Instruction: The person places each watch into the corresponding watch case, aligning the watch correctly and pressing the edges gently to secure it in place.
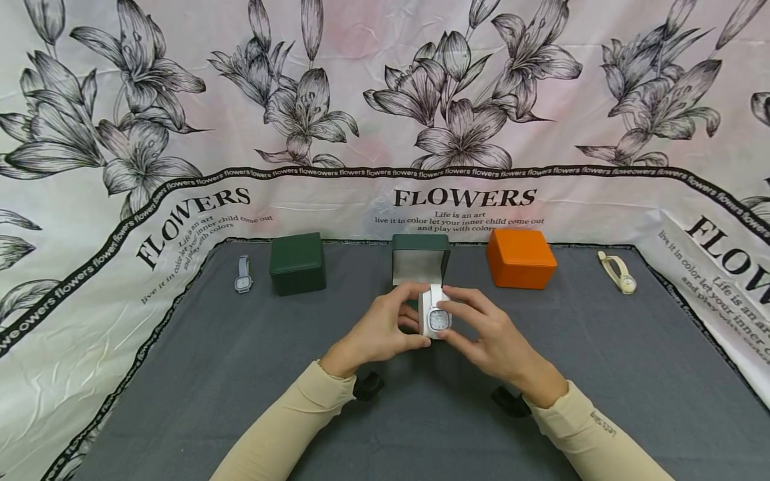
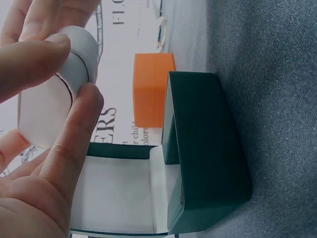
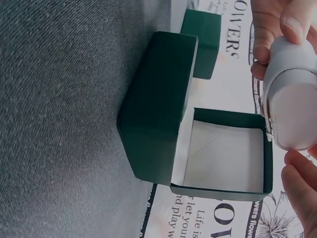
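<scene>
Near the middle of the table, a white wristwatch [image 1: 440,321] with a square-cornered face is wrapped around a white watch cushion [image 1: 425,319]. My left hand [image 1: 379,327] grips the cushion by its ends, thumb at the near end and fingers at the far end. From the other side my right hand [image 1: 493,337] pinches the watch and cushion with thumb and fingertips. In the left wrist view, the cushion [image 2: 44,111] is raised above the table. Just beyond the hands stands a green box [image 1: 419,267] with its lid up and pale lining; in the right wrist view the box [image 3: 153,109] is below the cushion.
A closed green box [image 1: 297,264] stands left of the open one, and a closed orange box [image 1: 521,259] stands to its right. A silvery watch [image 1: 243,277] lies far left, a cream watch [image 1: 619,274] far right. Flower-printed cloth [image 1: 337,133] rises behind the grey table cover [image 1: 210,381].
</scene>
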{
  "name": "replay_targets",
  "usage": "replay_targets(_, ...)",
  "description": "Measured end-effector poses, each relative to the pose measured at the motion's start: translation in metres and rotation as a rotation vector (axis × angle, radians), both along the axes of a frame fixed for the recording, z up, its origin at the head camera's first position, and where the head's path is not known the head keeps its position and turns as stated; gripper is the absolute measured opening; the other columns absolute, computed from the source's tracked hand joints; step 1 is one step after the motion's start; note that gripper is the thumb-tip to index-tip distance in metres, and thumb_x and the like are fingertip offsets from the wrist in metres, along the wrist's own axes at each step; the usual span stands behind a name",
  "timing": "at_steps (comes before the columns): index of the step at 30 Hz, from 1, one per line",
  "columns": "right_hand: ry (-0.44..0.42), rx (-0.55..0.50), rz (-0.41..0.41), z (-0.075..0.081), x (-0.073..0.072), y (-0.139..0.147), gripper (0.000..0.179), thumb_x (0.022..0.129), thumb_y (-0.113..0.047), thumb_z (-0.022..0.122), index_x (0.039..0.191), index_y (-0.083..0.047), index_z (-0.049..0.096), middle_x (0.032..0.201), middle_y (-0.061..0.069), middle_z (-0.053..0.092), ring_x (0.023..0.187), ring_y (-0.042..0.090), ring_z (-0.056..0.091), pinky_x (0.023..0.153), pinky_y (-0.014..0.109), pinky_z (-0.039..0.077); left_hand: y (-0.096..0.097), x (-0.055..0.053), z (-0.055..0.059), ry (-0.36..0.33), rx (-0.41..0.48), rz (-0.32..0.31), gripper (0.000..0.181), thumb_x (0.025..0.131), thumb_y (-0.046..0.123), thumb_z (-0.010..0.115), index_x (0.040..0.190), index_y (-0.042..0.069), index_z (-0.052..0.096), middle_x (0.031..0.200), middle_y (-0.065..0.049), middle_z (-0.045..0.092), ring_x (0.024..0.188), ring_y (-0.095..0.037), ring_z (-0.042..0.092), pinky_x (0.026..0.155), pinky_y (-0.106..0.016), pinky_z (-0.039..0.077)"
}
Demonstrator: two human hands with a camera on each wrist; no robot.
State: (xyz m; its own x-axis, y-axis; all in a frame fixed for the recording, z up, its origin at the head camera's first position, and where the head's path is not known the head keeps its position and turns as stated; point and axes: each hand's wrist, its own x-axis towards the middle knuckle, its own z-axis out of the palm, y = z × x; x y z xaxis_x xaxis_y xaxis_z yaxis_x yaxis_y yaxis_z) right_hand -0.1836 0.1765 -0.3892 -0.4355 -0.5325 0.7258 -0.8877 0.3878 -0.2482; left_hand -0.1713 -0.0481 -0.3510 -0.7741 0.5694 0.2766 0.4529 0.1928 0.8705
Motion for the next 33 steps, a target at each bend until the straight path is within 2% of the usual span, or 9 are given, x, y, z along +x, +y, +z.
replay_targets(7, 0.013, -0.042, -0.003, 0.000, -0.001, -0.001, 0.037, 0.093, -0.030, 0.065, 0.120, -0.005, 0.063, 0.126, 0.014, 0.056, 0.109, 0.025, 0.057, 0.093, 0.018, 0.043, 0.002, 0.001, 0.000, 0.007, -0.002, 0.000, 0.073, 0.075, -0.013, 0.074, 0.137, -0.006, 0.038, 0.126, -0.023, 0.050, 0.093, -0.034, 0.065, 0.082, -0.039, 0.054)
replay_targets(15, -0.017, -0.048, -0.010, -0.001, -0.001, -0.001, 0.038, 0.087, -0.021, 0.072, 0.120, -0.005, 0.064, 0.126, 0.014, 0.056, 0.109, 0.023, 0.055, 0.093, 0.018, 0.042, 0.002, 0.002, 0.000, -0.004, -0.009, 0.008, 0.073, 0.075, -0.013, 0.074, 0.138, -0.005, 0.038, 0.126, -0.023, 0.050, 0.093, -0.034, 0.065, 0.083, -0.040, 0.054)
replay_targets(18, -0.023, -0.049, -0.023, -0.002, 0.000, -0.003, 0.038, 0.087, -0.021, 0.072, 0.120, -0.005, 0.063, 0.126, 0.014, 0.056, 0.109, 0.023, 0.055, 0.093, 0.018, 0.043, 0.002, -0.007, -0.014, -0.004, -0.013, 0.013, 0.076, 0.075, -0.010, 0.075, 0.140, 0.000, 0.038, 0.128, -0.019, 0.050, 0.093, -0.031, 0.065, 0.082, -0.038, 0.054)
replay_targets(22, -0.043, -0.036, -0.065, -0.005, 0.002, -0.003, 0.040, 0.083, -0.015, 0.076, 0.120, -0.005, 0.063, 0.125, 0.014, 0.056, 0.108, 0.022, 0.056, 0.091, 0.017, 0.044, 0.002, -0.019, -0.035, 0.011, -0.039, 0.027, 0.079, 0.075, -0.003, 0.078, 0.142, 0.010, 0.038, 0.129, -0.010, 0.050, 0.091, -0.019, 0.066, 0.080, -0.029, 0.054)
replay_targets(24, -0.061, -0.016, -0.087, -0.005, 0.003, -0.003, 0.043, 0.080, -0.012, 0.077, 0.120, -0.004, 0.062, 0.126, 0.014, 0.055, 0.108, 0.022, 0.056, 0.091, 0.017, 0.044, 0.002, -0.019, -0.036, 0.025, -0.055, 0.033, 0.079, 0.076, -0.001, 0.079, 0.142, 0.012, 0.039, 0.129, -0.008, 0.050, 0.090, -0.015, 0.065, 0.079, -0.026, 0.054)
replay_targets(28, -0.079, 0.009, -0.109, -0.005, 0.003, -0.003, 0.044, 0.081, -0.010, 0.077, 0.122, -0.004, 0.061, 0.125, 0.012, 0.055, 0.108, 0.021, 0.056, 0.090, 0.017, 0.044, 0.003, -0.019, -0.038, 0.040, -0.074, 0.038, 0.079, 0.076, -0.001, 0.079, 0.143, 0.011, 0.038, 0.132, -0.008, 0.049, 0.089, -0.016, 0.065, 0.077, -0.025, 0.054)
replay_targets(33, -0.052, -0.007, -0.096, -0.006, 0.001, -0.001, 0.042, 0.083, -0.013, 0.075, 0.121, -0.002, 0.062, 0.122, 0.011, 0.056, 0.105, 0.021, 0.056, 0.088, 0.020, 0.046, 0.004, -0.020, -0.038, 0.023, -0.071, 0.047, 0.080, 0.076, 0.001, 0.080, 0.143, 0.013, 0.038, 0.130, -0.008, 0.050, 0.089, -0.015, 0.065, 0.078, -0.026, 0.054)
